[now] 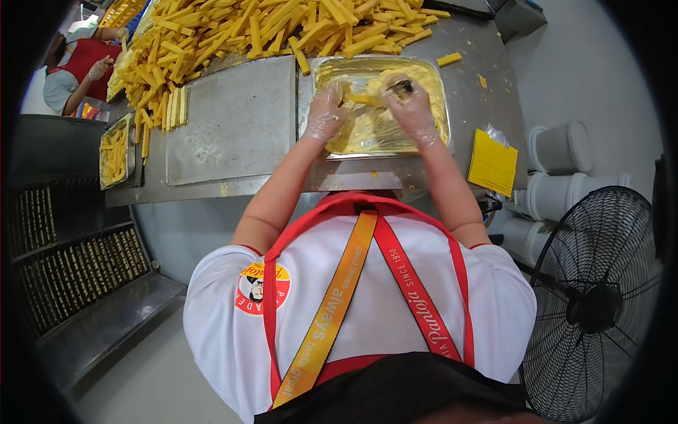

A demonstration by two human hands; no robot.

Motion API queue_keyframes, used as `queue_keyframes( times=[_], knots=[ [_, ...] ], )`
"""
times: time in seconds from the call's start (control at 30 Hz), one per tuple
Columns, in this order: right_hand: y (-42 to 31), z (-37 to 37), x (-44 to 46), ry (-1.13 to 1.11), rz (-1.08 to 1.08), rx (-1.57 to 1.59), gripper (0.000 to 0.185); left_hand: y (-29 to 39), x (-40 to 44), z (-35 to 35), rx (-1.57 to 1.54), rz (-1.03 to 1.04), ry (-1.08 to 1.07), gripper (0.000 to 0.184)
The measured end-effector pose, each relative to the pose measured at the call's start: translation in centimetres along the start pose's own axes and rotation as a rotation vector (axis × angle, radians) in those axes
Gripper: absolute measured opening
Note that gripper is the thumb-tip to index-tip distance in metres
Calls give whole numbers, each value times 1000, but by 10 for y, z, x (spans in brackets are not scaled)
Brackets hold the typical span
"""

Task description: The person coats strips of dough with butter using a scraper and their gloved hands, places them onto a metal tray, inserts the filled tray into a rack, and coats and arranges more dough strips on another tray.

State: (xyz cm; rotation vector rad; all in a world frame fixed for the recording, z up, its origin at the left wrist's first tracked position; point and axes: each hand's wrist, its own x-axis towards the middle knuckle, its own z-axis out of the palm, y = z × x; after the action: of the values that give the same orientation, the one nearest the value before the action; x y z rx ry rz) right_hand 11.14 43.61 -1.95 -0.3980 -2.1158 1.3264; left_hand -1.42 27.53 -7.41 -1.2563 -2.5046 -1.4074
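My left hand (327, 114), in a clear plastic glove, is closed on one end of a yellow cake stick (364, 99) above a metal tray (448, 116). Pale yellow cream (374, 131) is smeared over the tray's bottom, with a thicker heap under my right hand (411, 113). That hand, also gloved, is closed around a dark-handled tool (402, 87), probably a spreader; its blade is hidden. The stick reaches across from the left hand towards the right. Both hands are slightly blurred.
A large pile of yellow sticks (233, 28) covers the table's back. Left of the cream tray lies a flat baking sheet (233, 120) with several coated sticks (177, 107). A yellow packet (492, 162) lies right. Nearby are a fan (593, 307), white buckets (561, 147), a rack (78, 275) and a co-worker (81, 67).
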Motion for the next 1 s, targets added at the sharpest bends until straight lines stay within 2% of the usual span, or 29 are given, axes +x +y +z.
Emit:
queue_keyframes(
  times=[0.1, 0.13, 0.23, 0.3, 0.37, 0.47, 0.57, 0.67, 0.77, 0.87, 0.97, 1.0],
  knots=[
    [-16, 0, -11, -23, 42, 185, 18, -5, -1, 6, 65, 8, 8, 41],
    [-16, -1, -12, 38, 197, 447, 16, -1, -1, 4, 91, 13, 7, 43],
    [16, -21, -2, 27, 352, 587, 20, 8, -2, -5, 79, 46, 5, 42],
    [37, -30, 4, 18, 293, 146, 18, 6, -3, -4, 84, 78, 38, 43],
    [14, -39, 5, 20, 222, -241, 18, 6, -3, -3, 104, 47, 39, 43],
    [12, -16, -8, 89, 253, 574, 19, 7, -5, 0, 107, -68, -1, 38],
    [6, -7, -13, 96, 295, 724, 20, 10, -6, 0, 38, -139, -8, 30],
    [18, -18, -12, 125, 162, 104, 19, 20, -6, -5, -3, -223, -11, 25],
    [20, -18, -11, 97, -3, -112, 18, 24, -7, -4, -40, -289, 2, 24],
    [3, -5, -22, 94, 168, 505, 17, 23, -5, -4, -40, -322, -17, 27],
    [33, -10, -19, 85, 114, 450, 17, 27, -5, -10, -60, -351, -46, 25],
    [49, -13, -18, 93, 175, 294, 17, 32, -4, -13, -72, -364, -60, 23]
  ],
)
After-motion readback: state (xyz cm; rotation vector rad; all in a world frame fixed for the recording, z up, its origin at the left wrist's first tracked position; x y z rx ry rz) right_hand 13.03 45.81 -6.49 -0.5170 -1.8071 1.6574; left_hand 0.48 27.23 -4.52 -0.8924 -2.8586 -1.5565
